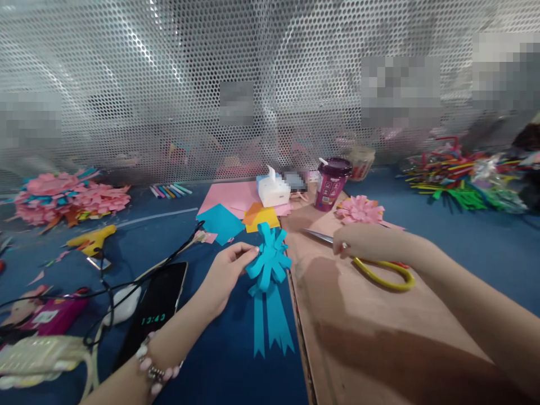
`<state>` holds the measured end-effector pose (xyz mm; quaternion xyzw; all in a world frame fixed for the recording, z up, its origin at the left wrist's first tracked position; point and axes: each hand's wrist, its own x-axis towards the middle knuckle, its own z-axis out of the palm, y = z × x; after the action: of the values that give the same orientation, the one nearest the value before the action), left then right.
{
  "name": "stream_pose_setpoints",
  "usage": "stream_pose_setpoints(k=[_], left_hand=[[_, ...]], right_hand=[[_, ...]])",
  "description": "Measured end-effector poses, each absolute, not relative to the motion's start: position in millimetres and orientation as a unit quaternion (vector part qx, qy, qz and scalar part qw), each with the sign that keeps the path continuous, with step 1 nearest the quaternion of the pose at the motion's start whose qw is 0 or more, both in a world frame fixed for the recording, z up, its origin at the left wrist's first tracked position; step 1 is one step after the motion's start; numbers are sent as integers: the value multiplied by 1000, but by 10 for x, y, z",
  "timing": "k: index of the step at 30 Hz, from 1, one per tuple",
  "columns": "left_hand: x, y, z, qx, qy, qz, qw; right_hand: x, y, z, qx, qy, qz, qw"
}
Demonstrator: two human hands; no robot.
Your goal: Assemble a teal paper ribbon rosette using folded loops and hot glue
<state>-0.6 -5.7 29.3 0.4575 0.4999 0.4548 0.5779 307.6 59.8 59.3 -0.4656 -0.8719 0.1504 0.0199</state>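
My left hand (225,275) pinches the left edge of a blue paper rosette (270,256) between thumb and fingers. The rosette has looped petals, and two notched ribbon tails hang toward me over the blue tabletop. On the right, my right hand (358,241) is closed over the middle of a pair of scissors (382,274) with yellow handles. Their blades point left past my fingertips, and the looped handles show below my wrist. A pink paper flower (360,209) lies just beyond this hand. Blue paper (221,222) and orange paper (260,218) lie behind the rosette.
A tissue box (273,190) and a purple lidded cup (331,184) stand at the back before a perforated metal panel. To the left lie a yellow glue gun (91,241), a phone (158,309), cables and pink paper flowers (70,197). Colourful pipe cleaners (451,174) are piled at right.
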Motion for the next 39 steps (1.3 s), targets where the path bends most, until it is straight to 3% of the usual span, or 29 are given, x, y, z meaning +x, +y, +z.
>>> stream_pose_setpoints(k=[3,7,10,13,17,20,27,39], left_hand=[[-9,-51,294,455,496,450,587],[-8,-72,322,463,465,459,599],[-10,-107,346,465,451,452,613],[-12,-136,351,483,438,432,623],[-8,-150,334,517,432,411,614],[-7,-153,319,539,435,403,599],[11,-148,318,548,451,397,582],[25,-163,354,579,437,375,578]], right_hand=[[3074,554,460,-442,-877,185,40],[2919,519,564,-416,-895,142,75],[2696,467,697,-419,-872,163,195],[2454,370,722,-377,-808,316,324],[2204,232,602,-371,-687,540,315],[2106,176,500,-394,-629,588,320],[2063,142,388,-364,-629,586,359],[2039,73,464,-413,-664,470,409]])
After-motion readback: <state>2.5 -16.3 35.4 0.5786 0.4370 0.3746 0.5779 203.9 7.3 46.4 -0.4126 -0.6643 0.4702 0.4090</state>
